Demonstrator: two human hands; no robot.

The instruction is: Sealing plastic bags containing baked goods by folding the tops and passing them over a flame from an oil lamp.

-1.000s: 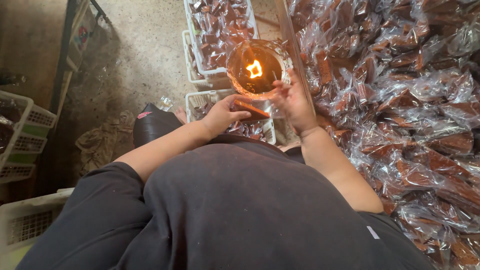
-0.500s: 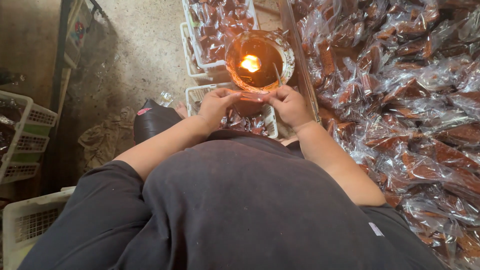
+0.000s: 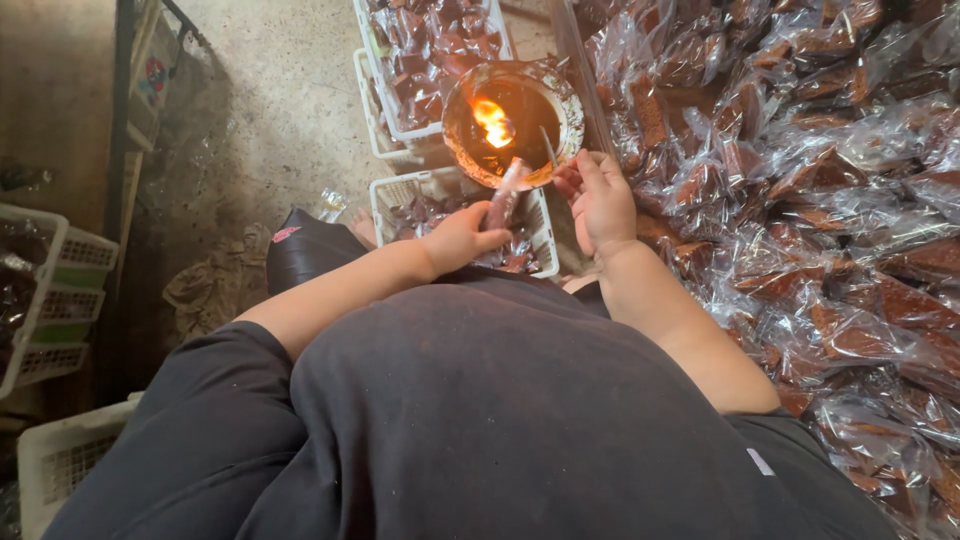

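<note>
While a flame (image 3: 492,121) burns in the round bowl (image 3: 513,122) at top centre, the left hand (image 3: 462,238) pinches a small clear packet (image 3: 503,196) just below the rim — the right hand (image 3: 601,196) hovers beside it, fingers loosely curled, holding nothing I can make out. Filled packets (image 3: 820,190) crowd the right side.

Flame bowl (image 3: 512,125) ahead; packet pile (image 3: 830,200) right; baskets (image 3: 45,300) left.

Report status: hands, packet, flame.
Left hand holds packet up at bowl rim. Right hand beside it, open. Flame burning; nothing between.
</note>
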